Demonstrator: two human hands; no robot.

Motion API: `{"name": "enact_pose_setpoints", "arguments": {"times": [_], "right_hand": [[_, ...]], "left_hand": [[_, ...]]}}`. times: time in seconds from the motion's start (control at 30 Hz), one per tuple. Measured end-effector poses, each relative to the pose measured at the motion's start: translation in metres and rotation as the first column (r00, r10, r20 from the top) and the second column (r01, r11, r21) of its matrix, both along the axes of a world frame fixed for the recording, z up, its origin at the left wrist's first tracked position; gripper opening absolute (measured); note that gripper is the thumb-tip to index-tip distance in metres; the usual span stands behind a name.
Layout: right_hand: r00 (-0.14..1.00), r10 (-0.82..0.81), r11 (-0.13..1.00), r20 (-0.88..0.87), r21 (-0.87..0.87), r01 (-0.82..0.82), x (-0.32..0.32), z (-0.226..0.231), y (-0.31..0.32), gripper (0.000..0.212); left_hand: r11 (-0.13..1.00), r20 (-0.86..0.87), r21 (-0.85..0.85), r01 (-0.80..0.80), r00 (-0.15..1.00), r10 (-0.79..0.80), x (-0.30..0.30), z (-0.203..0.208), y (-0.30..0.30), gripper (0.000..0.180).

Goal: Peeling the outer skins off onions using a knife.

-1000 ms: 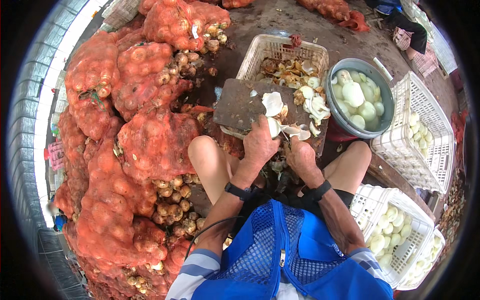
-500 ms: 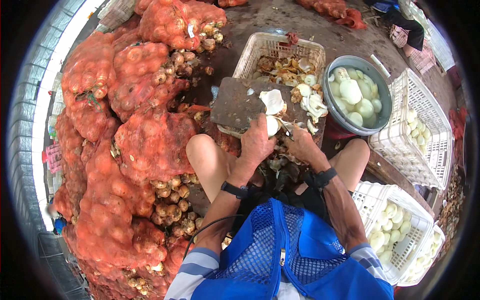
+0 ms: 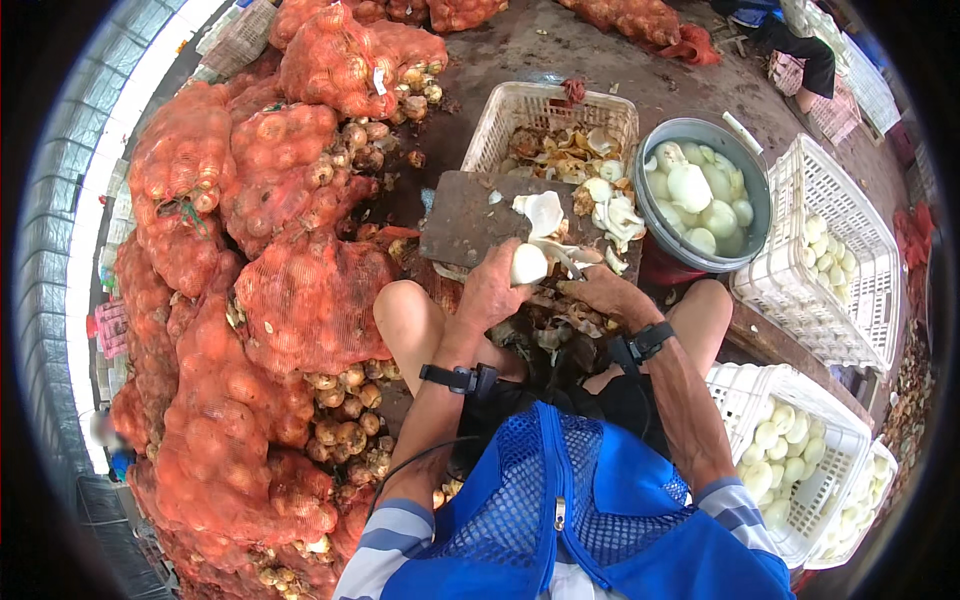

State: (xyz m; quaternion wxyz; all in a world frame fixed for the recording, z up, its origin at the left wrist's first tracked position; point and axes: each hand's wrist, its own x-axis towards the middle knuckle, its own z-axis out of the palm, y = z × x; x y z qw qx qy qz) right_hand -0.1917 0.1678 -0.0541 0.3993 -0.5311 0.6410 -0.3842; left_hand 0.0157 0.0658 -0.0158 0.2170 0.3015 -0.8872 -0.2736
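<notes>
My left hand (image 3: 490, 292) is closed round a white peeled onion (image 3: 528, 265). In my closed right hand (image 3: 606, 294) is a small knife, its blade (image 3: 571, 266) showing beside the onion; the handle is hidden by my fingers. A pale strip of peel (image 3: 556, 249) hangs between the onion and my right hand. Both hands are over the near edge of a dark board (image 3: 465, 215), on which lie a white piece of peel (image 3: 541, 212) and more onion skins (image 3: 618, 220). Brown scraps (image 3: 560, 312) lie below my hands, between my knees.
Beyond the board stands a crate (image 3: 487, 140) with brown skins. A grey bucket (image 3: 648, 205) of peeled onions in liquid is to its right. White crates (image 3: 870, 250) of peeled onions line the right side. Red mesh sacks (image 3: 310, 290) of onions fill the left. Another person's leg (image 3: 805, 65) shows at far right.
My hands have drawn slightly apart, the left one shifting left with the onion. A strip of peel now stretches between the onion and my right hand. The whole view has tilted slightly.
</notes>
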Motion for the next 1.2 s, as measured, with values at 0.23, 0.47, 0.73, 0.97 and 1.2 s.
{"name": "enact_pose_setpoints", "arguments": {"times": [0.23,0.47,0.73,0.97,1.2], "right_hand": [[0.987,-0.122,0.954,0.1,0.285,0.089,-0.002,-0.023,0.005,0.042],[0.861,-0.225,0.972,0.457,0.044,0.231,0.016,0.014,0.036,0.05],[0.775,-0.297,0.944,0.557,0.047,0.328,0.026,0.072,0.036,0.051],[0.97,-0.238,0.911,0.046,-0.337,0.239,0.033,0.064,0.035,0.037],[0.98,-0.188,0.889,-0.063,-0.434,0.143,0.056,0.05,0.053,0.031]], "left_hand": [[0.739,-0.334,0.658,0.145,0.935,0.115,0.005,0.009,0.012,0.069],[0.712,-0.475,0.686,0.146,0.832,0.287,-0.011,0.025,0.039,0.069],[0.777,-0.437,0.622,0.096,0.866,0.242,-0.024,0.035,0.055,0.067],[0.158,-0.286,0.958,0.239,0.755,0.59,-0.019,0.03,0.059,0.053],[0.144,-0.301,0.943,0.3,0.584,0.754,-0.016,0.013,0.062,0.051]]}}
